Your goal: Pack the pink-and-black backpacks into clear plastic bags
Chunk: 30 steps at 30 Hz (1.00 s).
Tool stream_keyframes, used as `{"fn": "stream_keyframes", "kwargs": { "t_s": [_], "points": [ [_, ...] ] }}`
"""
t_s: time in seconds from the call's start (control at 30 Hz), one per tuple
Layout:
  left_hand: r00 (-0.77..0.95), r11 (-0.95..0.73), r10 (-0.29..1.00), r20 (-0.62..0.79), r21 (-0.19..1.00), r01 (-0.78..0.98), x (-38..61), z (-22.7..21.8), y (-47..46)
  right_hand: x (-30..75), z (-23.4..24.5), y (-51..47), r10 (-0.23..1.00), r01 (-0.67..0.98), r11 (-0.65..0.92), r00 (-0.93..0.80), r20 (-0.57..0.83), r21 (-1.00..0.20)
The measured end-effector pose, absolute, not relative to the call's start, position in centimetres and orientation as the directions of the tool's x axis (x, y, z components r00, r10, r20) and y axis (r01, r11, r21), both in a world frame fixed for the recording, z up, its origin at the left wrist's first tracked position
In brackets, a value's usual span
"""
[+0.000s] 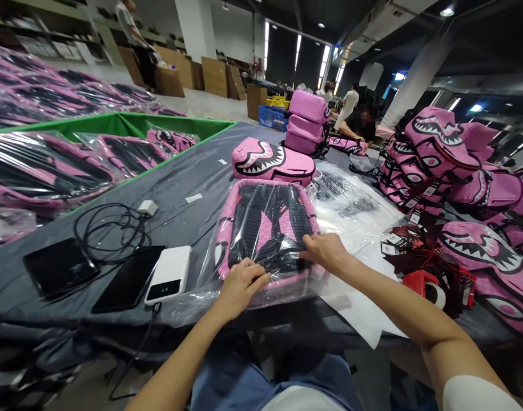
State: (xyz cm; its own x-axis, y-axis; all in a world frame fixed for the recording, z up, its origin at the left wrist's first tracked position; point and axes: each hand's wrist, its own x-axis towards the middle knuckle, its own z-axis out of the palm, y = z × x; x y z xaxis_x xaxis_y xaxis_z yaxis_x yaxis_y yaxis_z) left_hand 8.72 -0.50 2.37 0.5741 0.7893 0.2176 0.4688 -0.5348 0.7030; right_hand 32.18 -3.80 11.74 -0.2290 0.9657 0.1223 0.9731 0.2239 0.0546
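A pink backpack point(268, 225) with black straps lies back side up inside a clear plastic bag point(201, 285) on the grey table point(193, 171). My left hand point(240, 282) rests on the bag's near edge, fingers curled and pinching the plastic. My right hand point(325, 251) presses on the bag's near right corner, fingers bent down on the film. Just behind lies another pink backpack point(272, 160) with a shark-mouth print, unbagged.
Two dark tablets point(58, 265) point(128, 277), a white power bank point(169, 274) and coiled cables point(111, 225) lie at my left. Bagged backpacks fill a green bin point(116, 123). Unbagged pink backpacks point(441, 154) and red tags point(433, 274) pile at right. Flat plastic bags point(355, 211) lie beside. People work behind.
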Motion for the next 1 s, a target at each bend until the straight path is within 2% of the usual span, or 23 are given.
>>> {"fn": "stream_keyframes", "kwargs": {
  "t_s": [0.07, 0.13, 0.23, 0.33, 0.47, 0.7, 0.8, 0.9, 0.97, 1.0],
  "points": [
    [0.577, -0.545, 0.786, 0.221, 0.689, 0.478, 9.0, 2.2, -0.4, 32.4, 11.0, -4.9, 0.941, 0.949, 0.315, -0.309, 0.138, -0.018],
    [0.583, -0.562, 0.779, 0.231, 0.669, 0.486, 9.1, 2.3, -0.3, 32.2, 9.9, -5.3, 0.927, 0.919, 0.373, -0.366, 0.078, -0.128],
    [0.611, -0.595, 0.754, 0.241, 0.645, 0.479, 8.9, 2.8, -0.5, 32.0, 8.6, -4.6, 0.948, 0.918, 0.287, -0.314, -0.060, -0.273],
    [0.635, -0.649, 0.720, 0.279, 0.593, 0.475, 7.2, 3.5, -1.2, 32.1, 8.0, -3.5, 0.946, 0.925, 0.245, -0.294, -0.136, -0.289],
    [0.597, -0.712, 0.699, 0.393, 0.466, 0.526, 3.3, 3.0, -1.3, 32.3, 7.6, -3.4, 0.951, 0.931, 0.221, -0.272, -0.149, -0.290],
    [0.516, -0.665, 0.747, 0.419, 0.501, 0.554, 0.2, 0.2, 1.2, 32.5, 6.9, -3.6, 0.968, 0.926, 0.203, -0.239, -0.078, -0.318],
    [0.505, -0.649, 0.761, 0.408, 0.489, 0.583, 0.9, 0.2, 1.5, 32.3, 7.5, -4.5, 0.965, 0.891, 0.254, -0.262, 0.033, -0.376],
    [0.493, -0.636, 0.772, 0.401, 0.492, 0.595, 1.6, 1.0, 1.3, 32.9, 8.1, -7.9, 0.899, 0.785, 0.421, -0.292, 0.328, -0.455],
    [0.506, -0.612, 0.788, 0.351, 0.540, 0.578, 2.0, 1.6, 1.4, 34.8, 8.1, -11.7, 0.843, 0.753, 0.445, -0.170, 0.510, -0.485],
    [0.518, -0.598, 0.794, 0.319, 0.567, 0.567, 2.0, 1.9, 1.4, 36.3, 7.9, -13.8, 0.822, 0.769, 0.400, -0.061, 0.566, -0.499]
  ]
}}
